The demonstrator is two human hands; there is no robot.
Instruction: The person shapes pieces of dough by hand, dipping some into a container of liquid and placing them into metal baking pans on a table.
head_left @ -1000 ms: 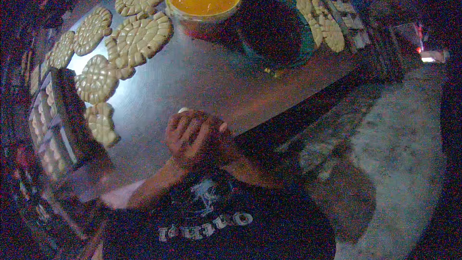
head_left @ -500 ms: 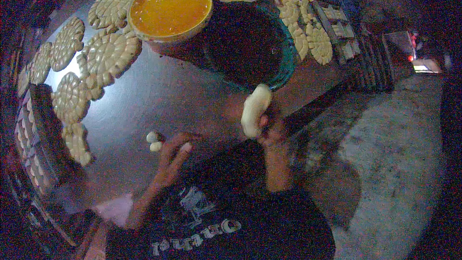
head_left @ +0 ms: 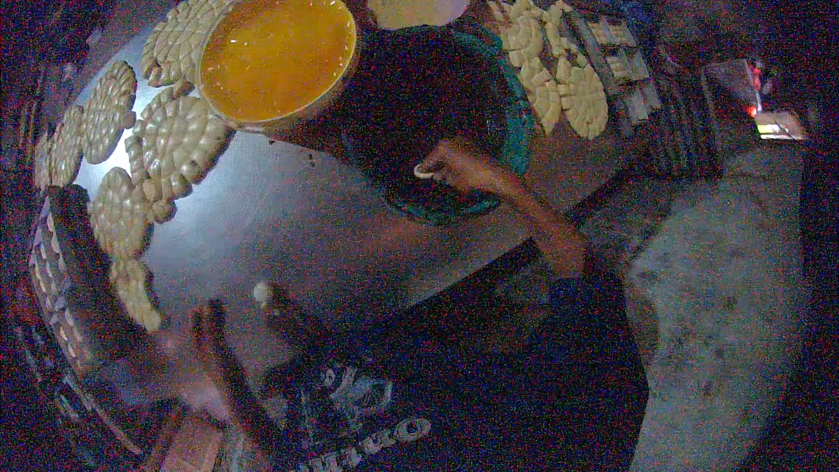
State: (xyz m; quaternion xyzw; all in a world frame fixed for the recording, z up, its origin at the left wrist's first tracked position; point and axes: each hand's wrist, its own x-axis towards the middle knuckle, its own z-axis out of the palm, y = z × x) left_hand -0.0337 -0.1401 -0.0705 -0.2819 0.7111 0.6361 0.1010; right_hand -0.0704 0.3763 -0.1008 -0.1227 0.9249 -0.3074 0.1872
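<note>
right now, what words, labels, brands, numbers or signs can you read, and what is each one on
Dark shirt: pale lettering, partly cut off by the picture's lower edge; I won't copy its wording.
Bright panel at far right: too small and blurred to tell any text.
Nothing else legible.

The table [head_left: 288, 218] is spread across the middle of the frame. Along its left side dough rounds [head_left: 175, 140] are laid, and a tray [head_left: 105, 288] is set beside them at the left edge. At upper centre-left a bowl [head_left: 330, 101] is placed between these rounds and a tub [head_left: 517, 122]. More rounds [head_left: 581, 100] are laid right of the tub. A dough piece [head_left: 423, 173] is held by the right hand [head_left: 454, 166] in or over the tub; which cannot be told. At lower left, a ball [head_left: 263, 293] is seen right of the left hand [head_left: 210, 332].
</note>
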